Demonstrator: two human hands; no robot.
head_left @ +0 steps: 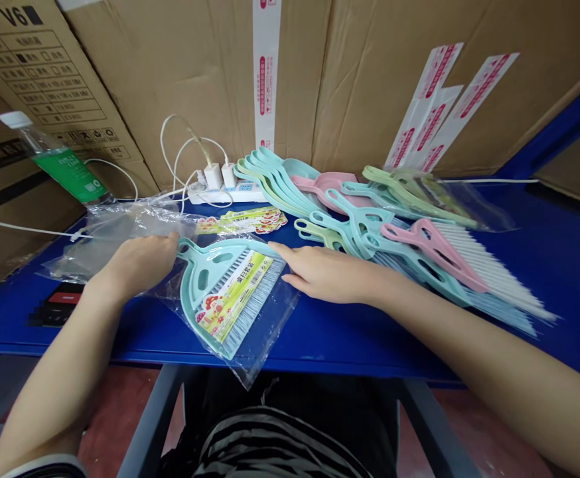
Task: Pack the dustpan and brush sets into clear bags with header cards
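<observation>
A light-blue dustpan (189,292) with a blue-bristled brush (250,315) and a yellow-green label card (235,295) lies inside a clear plastic bag (270,338) at the table's front edge. At the handle end, my left hand (138,262) has its fingers closed on the bag's edge. My right hand (314,269) touches the dustpan's upper right rim, thumb and fingers apart around the bag. Both sets of fingertips are partly hidden.
Stacked dustpans (275,179) and loose brushes (434,265) lie at the right. Behind are label cards (255,219) and a power strip (245,192). Plastic bags (125,226), a bottle (66,169) and a phone (61,302) are at the left.
</observation>
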